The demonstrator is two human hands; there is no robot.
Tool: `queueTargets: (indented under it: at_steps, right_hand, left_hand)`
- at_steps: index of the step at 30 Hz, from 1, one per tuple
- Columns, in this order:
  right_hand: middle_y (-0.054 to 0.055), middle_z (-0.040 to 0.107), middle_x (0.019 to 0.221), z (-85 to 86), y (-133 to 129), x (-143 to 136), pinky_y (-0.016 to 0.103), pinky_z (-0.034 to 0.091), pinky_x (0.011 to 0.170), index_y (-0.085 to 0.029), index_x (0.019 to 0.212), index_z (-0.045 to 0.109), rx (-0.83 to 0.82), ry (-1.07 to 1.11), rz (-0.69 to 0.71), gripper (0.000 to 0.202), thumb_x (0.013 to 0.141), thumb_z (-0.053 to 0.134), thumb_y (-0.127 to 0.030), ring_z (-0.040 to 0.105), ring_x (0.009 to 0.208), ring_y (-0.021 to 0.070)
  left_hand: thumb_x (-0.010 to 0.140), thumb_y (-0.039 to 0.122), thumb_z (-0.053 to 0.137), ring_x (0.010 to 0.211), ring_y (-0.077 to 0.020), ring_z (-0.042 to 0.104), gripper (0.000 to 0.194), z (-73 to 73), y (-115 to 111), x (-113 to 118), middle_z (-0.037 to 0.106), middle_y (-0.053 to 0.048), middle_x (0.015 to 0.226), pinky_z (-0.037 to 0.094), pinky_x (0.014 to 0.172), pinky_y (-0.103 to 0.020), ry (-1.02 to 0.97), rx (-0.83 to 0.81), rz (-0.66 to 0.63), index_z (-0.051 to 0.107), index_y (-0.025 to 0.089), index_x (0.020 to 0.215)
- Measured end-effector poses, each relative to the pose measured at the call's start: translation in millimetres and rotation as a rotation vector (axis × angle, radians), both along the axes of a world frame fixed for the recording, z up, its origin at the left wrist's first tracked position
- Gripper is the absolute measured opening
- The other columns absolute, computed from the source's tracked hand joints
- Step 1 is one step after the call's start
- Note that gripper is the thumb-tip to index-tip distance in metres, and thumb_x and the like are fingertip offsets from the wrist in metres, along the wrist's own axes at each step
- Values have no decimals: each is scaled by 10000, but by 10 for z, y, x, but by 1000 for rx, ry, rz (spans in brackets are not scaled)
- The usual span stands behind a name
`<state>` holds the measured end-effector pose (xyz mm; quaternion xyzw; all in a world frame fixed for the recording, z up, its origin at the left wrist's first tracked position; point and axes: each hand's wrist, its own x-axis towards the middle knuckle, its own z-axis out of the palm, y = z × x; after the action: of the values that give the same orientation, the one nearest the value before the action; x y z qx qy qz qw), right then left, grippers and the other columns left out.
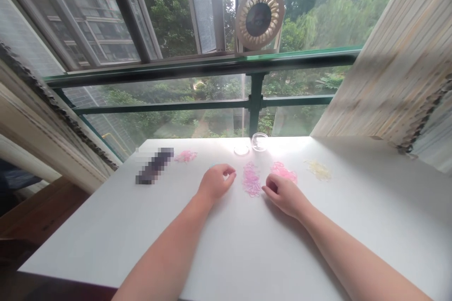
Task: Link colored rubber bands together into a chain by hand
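My left hand (216, 182) hovers just left of a pile of lilac rubber bands (251, 179), thumb and index finger bent close together. Whatever may be between its tips is too small to make out. To the right of that pile, my right hand (286, 196) is curled, its fingertips close to the lilac bands. Behind it, partly covered, lies a heap of bright pink rubber bands (284, 171). Pale yellow bands (318, 170) are spread farther right. A lighter pink heap (185, 156) lies at the back left. Something bluish shows behind my left hand.
At the white table's (226, 263) back edge stand a clear round container (260, 143) and a flat clear lid (242, 150). A blurred-out dark object (155, 167) lies at left. Beyond are a green railing (158, 107), a round fan (260, 16) and a curtain (374, 66).
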<state>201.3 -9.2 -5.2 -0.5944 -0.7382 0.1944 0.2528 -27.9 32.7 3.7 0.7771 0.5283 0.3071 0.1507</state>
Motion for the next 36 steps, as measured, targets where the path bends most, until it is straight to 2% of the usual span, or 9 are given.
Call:
queueTargets:
  at_steps: [3, 7, 9, 12, 16, 22, 27, 31, 36]
  right_hand:
    - [-9, 539, 630, -1, -2, 9, 244, 319, 531, -201, 676, 419, -1, 0, 8, 160, 793, 469, -299, 455, 560, 129]
    - [-10, 540, 630, 1, -13, 14, 245, 319, 533, -203, 679, 425, -8, 1, 10, 170, 802, 460, -316, 457, 564, 131]
    - [-11, 541, 632, -1, -17, 14, 246, 321, 532, -205, 682, 430, -14, 5, 11, 171, 805, 455, -321, 457, 564, 132]
    - [-9, 547, 641, -5, -17, 12, 247, 331, 537, -206, 687, 440, -22, 13, 16, 167, 805, 452, -322, 463, 569, 133]
    - [-8, 551, 649, -4, -11, 12, 249, 339, 545, -206, 691, 443, -25, 20, 16, 162, 805, 450, -321, 472, 575, 134]
    - [-7, 553, 649, 2, -12, 9, 249, 340, 549, -203, 693, 456, -24, 23, 21, 149, 796, 453, -311, 472, 577, 133]
    - [0, 563, 654, 6, -21, 8, 251, 340, 545, -200, 697, 470, -18, 48, 24, 135, 783, 461, -303, 472, 574, 133]
    - [2, 567, 655, 5, -24, 14, 252, 339, 542, -199, 692, 472, -8, 66, 27, 132, 779, 462, -298, 474, 575, 135]
    - [-3, 561, 643, -4, -23, 16, 248, 333, 532, -198, 684, 473, -2, 68, 32, 133, 776, 471, -294, 464, 560, 129]
  left_hand:
    - [783, 368, 520, 841, -195, 625, 243, 38, 153, -325, 691, -38, 921, 482, 750, -301, 55, -32, 234, 651, 219, 924]
    - [744, 429, 536, 1135, -296, 509, 430, 24, 287, -795, 585, -137, 1196, 389, 952, -402, 271, -138, 564, 607, 176, 1085]
    - [739, 475, 520, 1213, -330, 434, 547, 9, 296, -927, 522, -163, 1274, 360, 976, -443, 339, -255, 632, 547, 170, 1193]
    - [750, 537, 462, 1257, -363, 367, 631, 8, 266, -947, 448, -150, 1354, 354, 972, -492, 378, -355, 648, 477, 201, 1284]
    - [754, 578, 419, 1271, -382, 326, 671, 20, 245, -853, 375, -116, 1420, 345, 971, -527, 417, -361, 646, 444, 215, 1317]
    - [788, 461, 425, 1271, -367, 326, 573, -28, 297, -852, 367, -121, 1424, 340, 973, -536, 411, -308, 631, 453, 208, 1302]
    - [782, 379, 476, 1257, -369, 364, 456, -48, 298, -879, 434, -151, 1370, 367, 951, -522, 377, -278, 629, 542, 209, 1200]
    - [759, 312, 520, 1186, -364, 463, 390, 17, 269, -910, 541, -190, 1257, 400, 931, -486, 337, -244, 612, 612, 155, 1104]
    - [770, 327, 529, 993, -256, 621, 319, 201, 195, -891, 693, -97, 1024, 468, 870, -350, 189, -104, 585, 672, 197, 1024]
